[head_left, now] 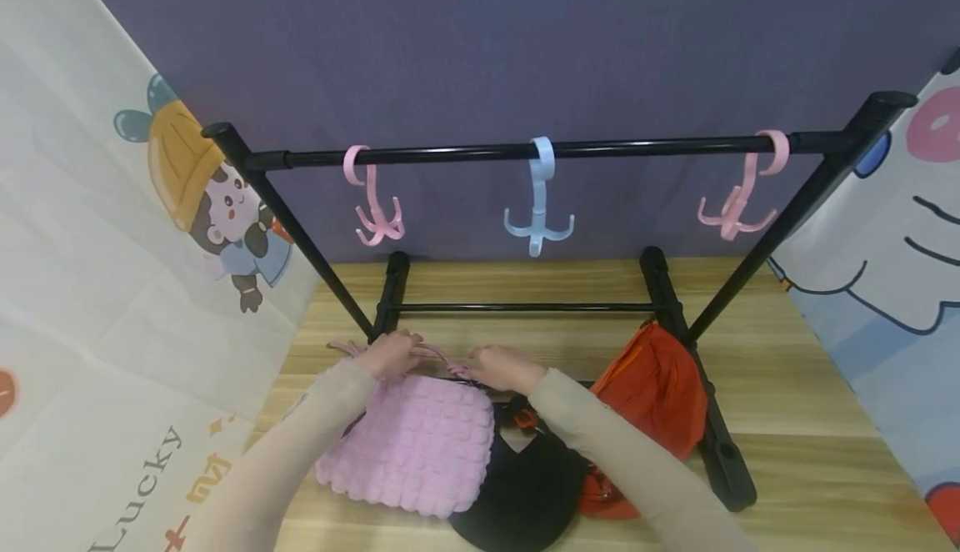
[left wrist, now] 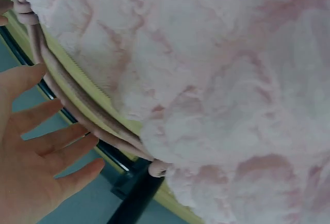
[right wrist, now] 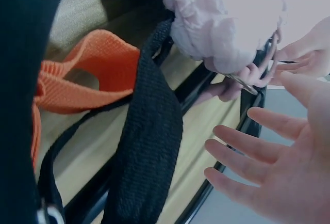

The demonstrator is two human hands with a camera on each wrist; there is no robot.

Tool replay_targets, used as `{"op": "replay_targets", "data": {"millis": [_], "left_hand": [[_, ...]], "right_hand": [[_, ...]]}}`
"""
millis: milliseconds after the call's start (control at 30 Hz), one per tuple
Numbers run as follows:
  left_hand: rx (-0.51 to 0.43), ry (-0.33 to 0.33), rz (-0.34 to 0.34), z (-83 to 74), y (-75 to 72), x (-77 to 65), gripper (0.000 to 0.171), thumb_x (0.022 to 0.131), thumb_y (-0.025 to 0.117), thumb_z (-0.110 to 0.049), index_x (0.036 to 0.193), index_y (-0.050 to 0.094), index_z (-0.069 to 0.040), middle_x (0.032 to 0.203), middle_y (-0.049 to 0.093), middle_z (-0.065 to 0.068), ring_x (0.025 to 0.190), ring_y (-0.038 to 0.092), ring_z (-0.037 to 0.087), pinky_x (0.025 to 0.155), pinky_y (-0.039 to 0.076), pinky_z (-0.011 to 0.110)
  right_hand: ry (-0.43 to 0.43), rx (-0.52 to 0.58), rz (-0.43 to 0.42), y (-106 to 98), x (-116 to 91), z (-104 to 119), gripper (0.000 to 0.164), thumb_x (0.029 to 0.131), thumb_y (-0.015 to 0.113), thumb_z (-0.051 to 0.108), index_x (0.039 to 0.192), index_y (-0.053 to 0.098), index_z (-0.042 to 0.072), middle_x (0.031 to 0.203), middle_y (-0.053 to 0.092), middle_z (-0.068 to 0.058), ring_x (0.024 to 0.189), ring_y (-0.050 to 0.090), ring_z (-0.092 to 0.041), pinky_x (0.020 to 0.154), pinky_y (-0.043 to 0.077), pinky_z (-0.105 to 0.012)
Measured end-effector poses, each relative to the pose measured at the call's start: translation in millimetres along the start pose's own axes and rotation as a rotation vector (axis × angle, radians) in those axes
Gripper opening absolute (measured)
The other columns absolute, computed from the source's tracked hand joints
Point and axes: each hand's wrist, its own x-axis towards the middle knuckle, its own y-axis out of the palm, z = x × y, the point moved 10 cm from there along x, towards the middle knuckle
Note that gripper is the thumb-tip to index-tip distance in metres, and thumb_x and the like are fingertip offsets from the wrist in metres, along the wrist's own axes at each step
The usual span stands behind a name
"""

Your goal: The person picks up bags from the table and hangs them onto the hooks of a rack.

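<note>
A pink puffy quilted bag [head_left: 420,448] lies on the wooden surface, its thin cord strap [left wrist: 82,111] at the far edge. My left hand [head_left: 392,355] is at that strap; in the left wrist view its fingers are spread, with fingertips against or just beside the cord. Near the strap's knotted right end is my right hand [head_left: 506,368]. The right wrist view shows its fingers extended and apart, close to the knot and metal ring [right wrist: 242,83]; contact there is unclear. Beside the pink bag lie a black bag [head_left: 528,489] and an orange-red bag [head_left: 663,398].
A black rack stands behind, its top bar [head_left: 450,153] carrying a pink hook [head_left: 378,223], a blue hook [head_left: 538,202] and another pink hook [head_left: 735,206]. Its right foot [head_left: 727,469] runs beside the orange-red bag. A black strap [right wrist: 149,141] and orange webbing [right wrist: 116,72] lie near my right hand.
</note>
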Motion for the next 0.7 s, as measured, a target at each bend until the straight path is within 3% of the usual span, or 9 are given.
{"op": "replay_targets", "data": {"millis": [167,333,467,700], "left_hand": [[0.064,-0.051,0.04,1.3,0.5,-4.3,0.033,0.084,0.058,-0.02,0.109,0.056,0.001,0.095,0.058,0.018,0.087,0.057,0.034,0.077,0.045,0.047],[0.019,-0.095,0.084,8.1,7.5,-2.8,0.036,0.085,0.058,-0.019,0.112,0.053,0.003,0.099,0.057,0.022,0.092,0.055,0.037,0.08,0.043,0.049],[-0.002,-0.089,0.068,12.8,11.8,0.6,0.033,0.084,0.059,-0.018,0.109,0.054,0.003,0.099,0.058,0.022,0.093,0.056,0.037,0.08,0.043,0.048],[-0.001,-0.054,0.023,17.1,13.2,4.8,0.012,0.081,0.061,-0.011,0.087,0.059,-0.002,0.085,0.063,0.016,0.082,0.059,0.032,0.073,0.046,0.042]], "right_hand": [[-0.028,-0.003,0.011,8,6,4,0.041,0.091,0.047,0.031,0.117,0.053,0.0,0.113,0.058,-0.013,0.105,0.053,-0.026,0.089,0.041,-0.037],[-0.034,-0.02,-0.011,10,8,7,0.025,0.089,0.051,0.029,0.095,0.058,0.006,0.084,0.061,-0.005,0.078,0.056,-0.017,0.075,0.045,-0.033],[-0.032,-0.025,-0.022,10,8,8,0.019,0.087,0.053,0.026,0.088,0.056,0.007,0.074,0.054,-0.001,0.066,0.049,-0.014,0.066,0.044,-0.031],[-0.035,0.018,-0.01,12,10,11,0.016,0.086,0.056,0.021,0.086,0.057,0.005,0.068,0.05,0.001,0.059,0.047,-0.011,0.057,0.041,-0.026]]}}
